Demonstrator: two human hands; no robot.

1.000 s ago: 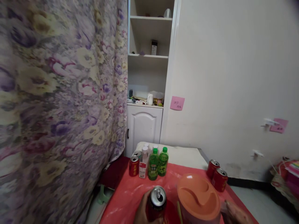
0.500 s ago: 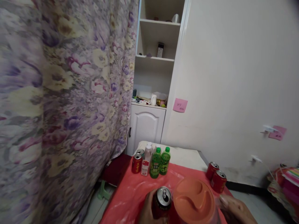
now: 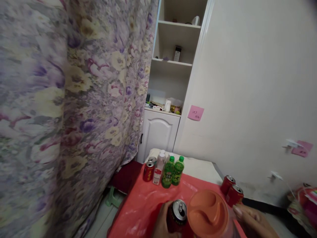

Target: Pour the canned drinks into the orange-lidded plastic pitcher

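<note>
Curtain (image 3: 74, 99): floral print, purple, yellow and pink blooms on grey-lilac. Tablecloth (image 3: 146, 205): plain red. Lid (image 3: 207, 213): flat orange. Near can (image 3: 178, 215): dark red body, silver top. Back can (image 3: 149, 171): red, yellow lettering. Two bottles (image 3: 168, 173): green, green caps. Pale bottle (image 3: 158, 172): white cap, red-and-white label. Right-side cans (image 3: 231, 191): red, silver tops. Cabinet (image 3: 158, 132): white. Wall (image 3: 247, 82): off-white. Sticky note (image 3: 195, 113): pink, dark handwriting. Stool (image 3: 112, 200): pale green.

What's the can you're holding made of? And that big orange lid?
The can in the left hand looks like metal: shiny silver top with a pull tab. The orange lid is probably plastic: smooth, matte, evenly coloured, with moulded curves.
</note>
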